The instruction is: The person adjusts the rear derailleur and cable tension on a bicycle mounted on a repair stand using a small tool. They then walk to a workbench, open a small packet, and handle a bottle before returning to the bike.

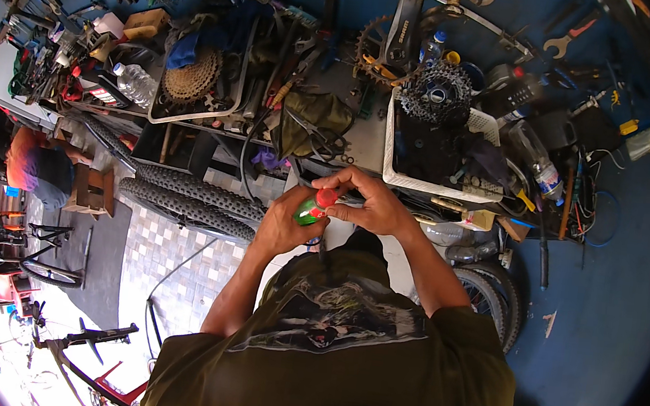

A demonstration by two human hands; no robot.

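Observation:
A small green bottle (307, 215) with a red cap (326, 197) is held in front of my chest, near the front edge of the workbench. My left hand (281, 220) is wrapped round the green body. With thumb and fingers closed in, my right hand (375, 205) grips the bottle at its red cap. The bottle leans, cap toward the upper right. Part of its body is hidden behind my left fingers. Beyond my hands, a dark green cloth pouch (310, 125) lies on the bench.
A white basket (443, 183) holds bike parts, with a dark cassette (436, 92) on top. A metal tray (199, 114) carries a brown cassette (193, 76). Mountain bike tires (198, 192) jut out at left. Farther left, a person (42, 167) is near several bicycles.

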